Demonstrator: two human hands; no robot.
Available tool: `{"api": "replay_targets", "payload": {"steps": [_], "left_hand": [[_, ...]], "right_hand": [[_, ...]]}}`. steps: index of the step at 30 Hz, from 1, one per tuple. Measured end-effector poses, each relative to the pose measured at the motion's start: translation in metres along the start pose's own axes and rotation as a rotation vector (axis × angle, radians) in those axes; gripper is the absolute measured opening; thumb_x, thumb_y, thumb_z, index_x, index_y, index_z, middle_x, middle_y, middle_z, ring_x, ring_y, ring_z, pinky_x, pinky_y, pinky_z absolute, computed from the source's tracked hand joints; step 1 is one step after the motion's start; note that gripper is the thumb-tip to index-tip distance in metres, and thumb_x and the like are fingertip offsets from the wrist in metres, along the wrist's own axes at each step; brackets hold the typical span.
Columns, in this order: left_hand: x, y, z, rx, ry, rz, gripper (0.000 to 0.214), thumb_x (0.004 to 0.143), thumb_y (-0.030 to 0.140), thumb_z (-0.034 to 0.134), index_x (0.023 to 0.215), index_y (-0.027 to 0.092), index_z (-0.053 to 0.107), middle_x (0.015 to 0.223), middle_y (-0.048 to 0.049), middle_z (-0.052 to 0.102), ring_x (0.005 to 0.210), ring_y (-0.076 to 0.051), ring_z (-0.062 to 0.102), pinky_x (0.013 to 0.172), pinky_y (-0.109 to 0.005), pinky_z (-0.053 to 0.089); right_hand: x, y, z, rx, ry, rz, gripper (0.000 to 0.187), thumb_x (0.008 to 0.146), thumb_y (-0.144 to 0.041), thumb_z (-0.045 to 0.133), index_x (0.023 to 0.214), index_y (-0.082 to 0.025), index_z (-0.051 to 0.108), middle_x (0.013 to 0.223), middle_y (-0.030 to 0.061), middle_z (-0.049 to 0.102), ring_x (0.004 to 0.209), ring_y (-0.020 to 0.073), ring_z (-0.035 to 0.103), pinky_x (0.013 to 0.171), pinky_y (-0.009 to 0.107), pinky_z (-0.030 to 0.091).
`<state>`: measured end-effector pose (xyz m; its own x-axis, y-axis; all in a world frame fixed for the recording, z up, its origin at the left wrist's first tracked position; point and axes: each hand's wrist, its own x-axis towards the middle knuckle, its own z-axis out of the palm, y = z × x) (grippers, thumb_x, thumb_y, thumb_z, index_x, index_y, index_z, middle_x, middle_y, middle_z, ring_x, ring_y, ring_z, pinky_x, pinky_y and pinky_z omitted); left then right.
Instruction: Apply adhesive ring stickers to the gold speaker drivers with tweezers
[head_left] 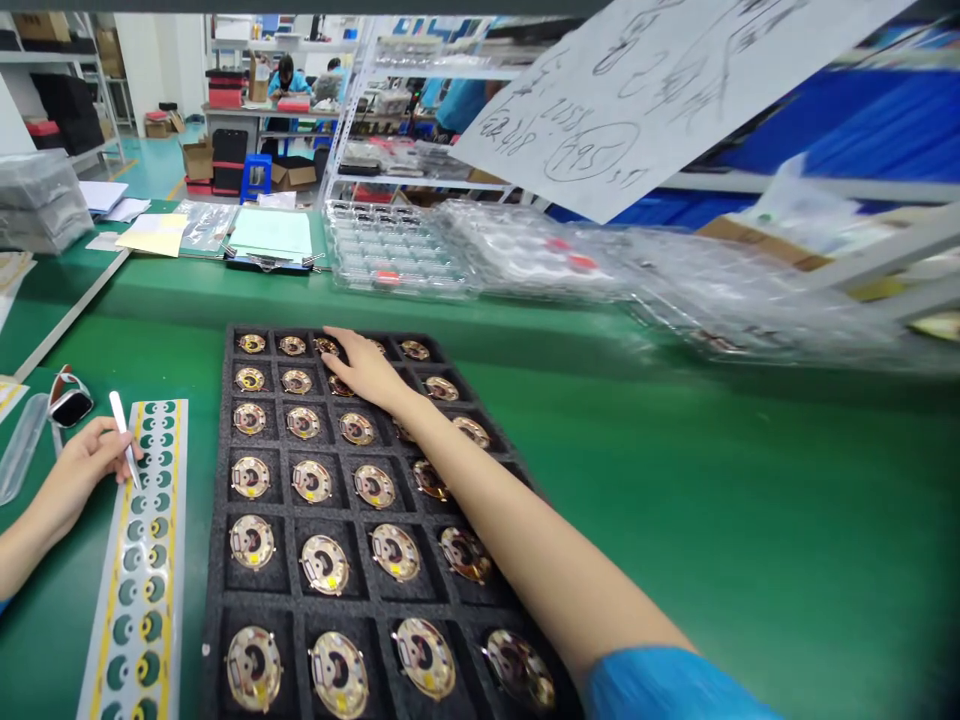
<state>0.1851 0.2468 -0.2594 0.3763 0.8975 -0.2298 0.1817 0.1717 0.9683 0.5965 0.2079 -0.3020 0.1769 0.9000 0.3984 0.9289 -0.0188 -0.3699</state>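
My left hand (94, 455) is closed around white tweezers (124, 430). Their tip points down at a long strip of adhesive pieces (154, 480) with yellow edges, lying on the green bench. To the right is a black foam tray (217, 600) divided into square pockets. Round gold-coloured watch movements (311, 482) lie in the pockets, several with small yellow patches. My right hand (367, 370) reaches across to the tray's far row, thumb and forefinger apart beside a movement (326, 346) there. Whether they touch it I cannot tell. My right forearm hides some of the right-hand pockets.
A smartwatch (71, 405) and a clear plastic case (21, 450) lie at the left. Along the back stand a clipboard (270, 240) with green paper and clear plastic trays (397, 250). A handwritten sheet (600, 120) hangs at upper right. People (289, 80) sit farther off.
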Motion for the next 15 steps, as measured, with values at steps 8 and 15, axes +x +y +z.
{"api": "replay_targets", "payload": {"steps": [8,15], "left_hand": [[-0.003,0.007,0.005,0.02,-0.014,-0.013,0.052,0.064,0.054,0.079,0.086,0.016,0.05,0.072,0.0006,0.067,0.051,-0.008,0.053,0.049,-0.02,0.044],[-0.005,0.01,0.007,0.015,-0.004,-0.022,0.05,0.065,0.051,0.079,0.086,0.016,0.05,0.072,0.0007,0.067,0.051,-0.008,0.053,0.049,-0.019,0.044]], "right_hand": [[0.008,0.023,0.016,-0.006,-0.037,0.067,0.029,0.098,-0.035,0.061,0.118,-0.014,0.058,0.114,0.0079,0.059,0.099,0.0216,0.061,0.087,0.042,0.053],[0.003,0.016,0.014,-0.098,0.034,0.081,0.028,0.097,-0.036,0.061,0.115,-0.014,0.059,0.116,0.0083,0.058,0.104,0.0233,0.058,0.091,0.045,0.05]]}}
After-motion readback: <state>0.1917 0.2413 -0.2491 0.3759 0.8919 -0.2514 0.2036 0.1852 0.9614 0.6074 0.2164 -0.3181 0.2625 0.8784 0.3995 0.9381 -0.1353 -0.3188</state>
